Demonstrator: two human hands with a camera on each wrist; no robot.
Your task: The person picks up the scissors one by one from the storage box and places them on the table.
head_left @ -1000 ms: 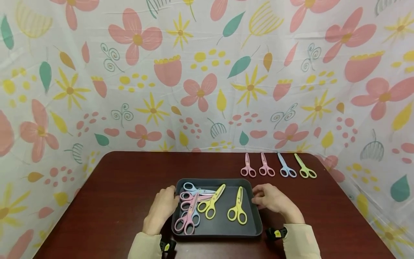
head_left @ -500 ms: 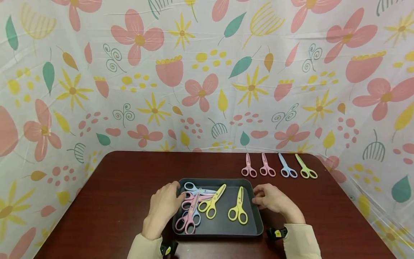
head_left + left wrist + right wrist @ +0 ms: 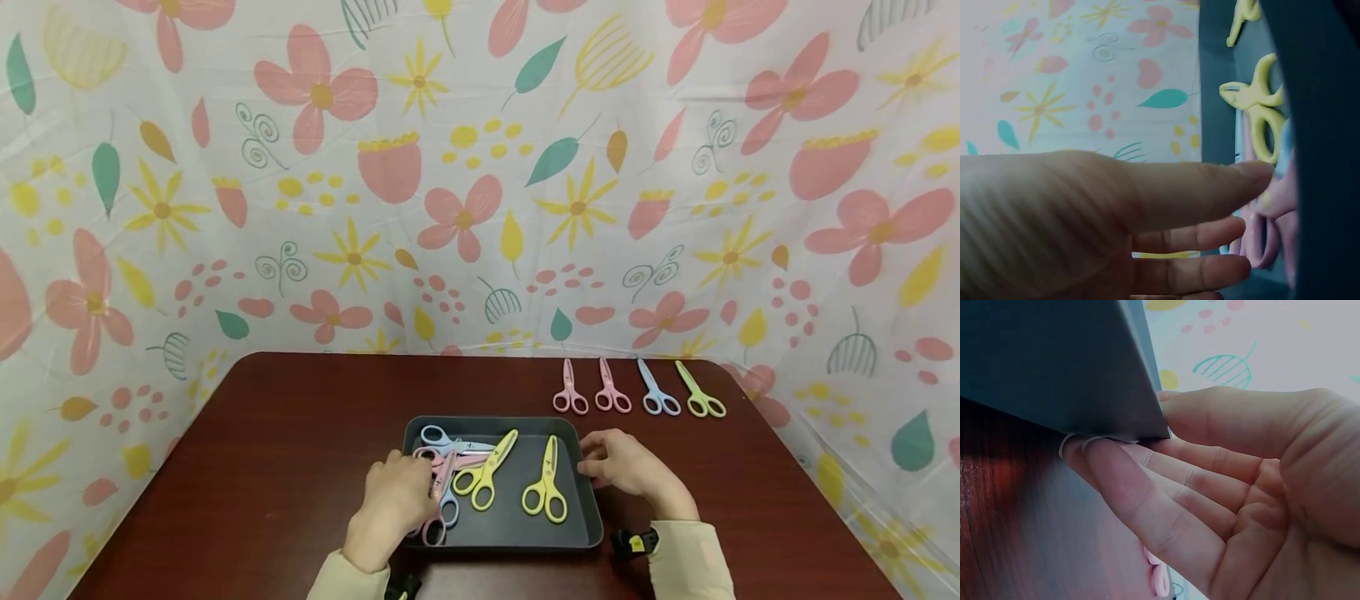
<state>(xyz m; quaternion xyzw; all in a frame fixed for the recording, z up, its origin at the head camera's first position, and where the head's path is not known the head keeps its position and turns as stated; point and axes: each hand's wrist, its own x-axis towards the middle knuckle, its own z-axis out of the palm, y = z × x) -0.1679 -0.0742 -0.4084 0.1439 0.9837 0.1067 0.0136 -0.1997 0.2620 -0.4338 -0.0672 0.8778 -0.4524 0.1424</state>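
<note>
pink scissors (image 3: 444,477): lying in tray's l side, overlapping other pairs incl. blue pair (image 3: 467,447); prob. weighing little, looking like stiff, smooth plastic, so maybe slipping a bit.
l hand (image 3: 397,497): hanging over pink scissors, thumb & fingers staying apart, apparently gripping nothing; can't tell re: contact.
handle rings (image 3: 550,492): looking like best hold, or the flat nr pivot; overlapping pairs could be snagging on 1 another.
yellow scissors: 2 pairs; l 1 (image 3: 482,478) is lying against the overlap, r 1 (image 3: 546,477) is lying alone, prob. easiest to pinch.
tray (image 3: 502,533): sitting on table (image 3: 262,467), looking rigid & thin-walled, best held by its sides.
r hand (image 3: 624,465): clamping tray's r edge, thumb at side, fingertips tucking under base.
table row: 4 pairs lying behind tray, twd r: 2 pink (image 3: 570,387) (image 3: 605,386), 1 blue (image 3: 651,386), 1 lime (image 3: 694,390).
</note>
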